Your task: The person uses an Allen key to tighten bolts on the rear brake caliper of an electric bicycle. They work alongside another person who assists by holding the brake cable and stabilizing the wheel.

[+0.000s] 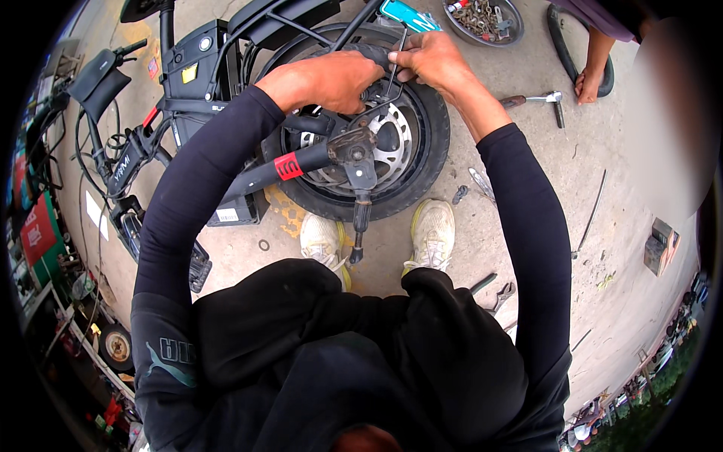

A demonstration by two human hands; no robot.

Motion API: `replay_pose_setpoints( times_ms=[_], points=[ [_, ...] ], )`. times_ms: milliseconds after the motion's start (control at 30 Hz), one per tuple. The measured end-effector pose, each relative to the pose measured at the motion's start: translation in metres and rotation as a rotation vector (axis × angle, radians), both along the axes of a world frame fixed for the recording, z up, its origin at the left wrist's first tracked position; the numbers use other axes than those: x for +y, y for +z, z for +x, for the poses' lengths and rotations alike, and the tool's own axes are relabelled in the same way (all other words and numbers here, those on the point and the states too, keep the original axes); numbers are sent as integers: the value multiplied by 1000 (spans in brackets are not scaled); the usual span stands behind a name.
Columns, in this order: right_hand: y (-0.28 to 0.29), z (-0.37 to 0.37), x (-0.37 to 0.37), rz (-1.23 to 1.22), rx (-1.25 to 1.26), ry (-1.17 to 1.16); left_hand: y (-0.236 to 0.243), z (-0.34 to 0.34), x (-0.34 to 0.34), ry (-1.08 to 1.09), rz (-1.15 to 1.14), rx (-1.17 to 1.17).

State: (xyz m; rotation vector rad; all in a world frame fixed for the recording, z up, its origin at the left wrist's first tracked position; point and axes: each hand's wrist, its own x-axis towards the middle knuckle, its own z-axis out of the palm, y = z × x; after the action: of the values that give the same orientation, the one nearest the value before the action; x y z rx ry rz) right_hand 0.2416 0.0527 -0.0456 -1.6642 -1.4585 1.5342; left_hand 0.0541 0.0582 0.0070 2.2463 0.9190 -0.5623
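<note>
The wheel of a black electric bike, with its black tyre [435, 143] and silver spoked hub [403, 132], is in front of my shoes. A black frame arm [252, 181] with a red band runs to the middle of the wheel. Over the wheel's upper right, my right hand [437, 59] pinches a thin bent metal rod [393, 77] between thumb and fingers. My left hand [331, 79] lies across the top of the wheel from the left, its fingers curled down beside the rod. What those fingers grip is hidden behind the hand.
A metal bowl [517, 32] of chain and small parts stands at the far right. Another person's hand [590, 86] touches a black tyre loop [559, 49]. On the concrete lie a ratchet wrench [536, 99], an adjustable wrench [503, 297], a long rod [593, 209] and a small box [662, 245].
</note>
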Motion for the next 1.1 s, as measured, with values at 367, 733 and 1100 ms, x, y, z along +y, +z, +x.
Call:
replay_pose_setpoints(
  times_ms=[367,733,1100],
  points=[
    [-4,-6,1,15,123,-77,9,-37,19,176,49,-373],
    [54,-14,-35,821,-617,383,14,-77,4,381,84,-473],
    [47,-48,-31,491,-379,288,-9,-89,-9,741,-125,-409]
  ],
)
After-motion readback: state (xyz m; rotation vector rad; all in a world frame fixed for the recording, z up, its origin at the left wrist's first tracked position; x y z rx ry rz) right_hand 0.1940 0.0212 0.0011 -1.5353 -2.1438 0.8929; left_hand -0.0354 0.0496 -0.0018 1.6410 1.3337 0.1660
